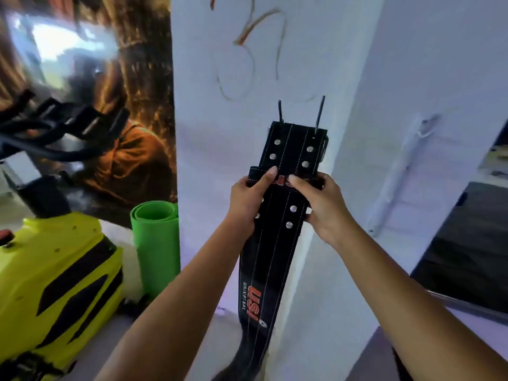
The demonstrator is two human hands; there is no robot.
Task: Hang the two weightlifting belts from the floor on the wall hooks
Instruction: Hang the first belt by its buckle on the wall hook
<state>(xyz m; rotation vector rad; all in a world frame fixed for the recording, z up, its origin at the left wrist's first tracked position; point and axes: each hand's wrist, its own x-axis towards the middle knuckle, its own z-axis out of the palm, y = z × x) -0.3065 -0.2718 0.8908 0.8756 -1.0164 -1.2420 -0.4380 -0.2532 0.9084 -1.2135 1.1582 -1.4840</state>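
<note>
One black weightlifting belt with silver rivets and white stitching hangs from two dark metal wall hooks on the white pillar. In front of it I hold a second black belt, printed with red "USI" lettering, its long end trailing down toward the floor. My left hand grips this belt's left edge near its top. My right hand grips the right edge at the same height. The held belt's top end sits below the hooks, overlapping the hung belt.
A rolled green mat stands against the pillar's left side. A yellow and black exercise machine fills the lower left, with black handlebars above it. A mural covers the left wall. A dark surface lies to the right.
</note>
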